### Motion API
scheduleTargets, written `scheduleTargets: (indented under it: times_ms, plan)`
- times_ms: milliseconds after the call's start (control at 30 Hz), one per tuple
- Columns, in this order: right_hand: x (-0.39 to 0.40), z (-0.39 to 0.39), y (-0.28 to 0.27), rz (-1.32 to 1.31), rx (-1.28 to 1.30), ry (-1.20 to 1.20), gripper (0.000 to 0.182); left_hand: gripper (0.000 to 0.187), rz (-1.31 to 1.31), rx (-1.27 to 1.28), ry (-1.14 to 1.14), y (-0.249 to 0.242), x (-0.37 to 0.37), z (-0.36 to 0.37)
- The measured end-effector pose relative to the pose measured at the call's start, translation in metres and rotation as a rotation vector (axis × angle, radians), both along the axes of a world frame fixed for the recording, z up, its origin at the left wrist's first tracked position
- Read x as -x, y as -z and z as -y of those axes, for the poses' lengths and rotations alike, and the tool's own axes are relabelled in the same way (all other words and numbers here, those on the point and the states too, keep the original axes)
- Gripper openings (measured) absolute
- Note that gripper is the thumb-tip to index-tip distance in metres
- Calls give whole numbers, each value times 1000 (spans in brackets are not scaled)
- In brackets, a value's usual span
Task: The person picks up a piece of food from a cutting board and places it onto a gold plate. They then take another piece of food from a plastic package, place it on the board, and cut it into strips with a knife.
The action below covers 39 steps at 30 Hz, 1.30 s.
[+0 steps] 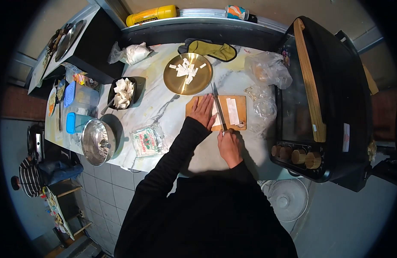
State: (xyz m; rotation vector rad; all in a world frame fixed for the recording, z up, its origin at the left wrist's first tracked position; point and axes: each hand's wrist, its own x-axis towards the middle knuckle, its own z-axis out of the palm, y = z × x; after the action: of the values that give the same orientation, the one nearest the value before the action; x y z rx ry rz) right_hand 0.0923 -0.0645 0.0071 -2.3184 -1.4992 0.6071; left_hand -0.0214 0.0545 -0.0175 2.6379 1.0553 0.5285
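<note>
**Left hand flat on the cutting board, right hand around the knife**

The left hand (203, 112) lies open, palm down and fingers extended, on the left part of a wooden cutting board (242, 102), partly covering a white strip (216, 121). The right hand (229, 148) is closed around the handle of a knife (219, 105) at the board's near edge. The blade runs away from the person across the board, just beside the left hand's fingers, its tip near the rim of a gold-coloured round plate (174, 84). To the right of the blade, long white strips (232, 111) lie side by side on the board. Short white pieces (188, 71) sit in a loose heap on the plate, beyond the board.

All this rests on a marbled surface (166, 114). Left of the board lies a printed plastic packet (148, 141); farther left are a metal bowl (92, 148) and a black bowl (135, 87) filled with crumpled white material. A green and grey cloth item (215, 50) lies behind the plate. Clear plastic bags (267, 71) lie to the right, beside a black oven (344, 99) with a wooden handle (310, 81). At far left, away from the surface, is another person in a striped top (30, 177).
</note>
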Motion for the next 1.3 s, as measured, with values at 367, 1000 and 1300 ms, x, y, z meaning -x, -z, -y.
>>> scheduleTargets:
  times_ms: [367,1000,1300]
  plan:
    - [3,22,2,-11,6,56,34,59,-16,-15,-3,0,0,0]
    - [3,30,8,-63,15,57,33,63,-4,19,11,-1,-1,-1]
    - [1,-16,9,-13,-51,-3,32,64,-19,-19,4,4,2,-3]
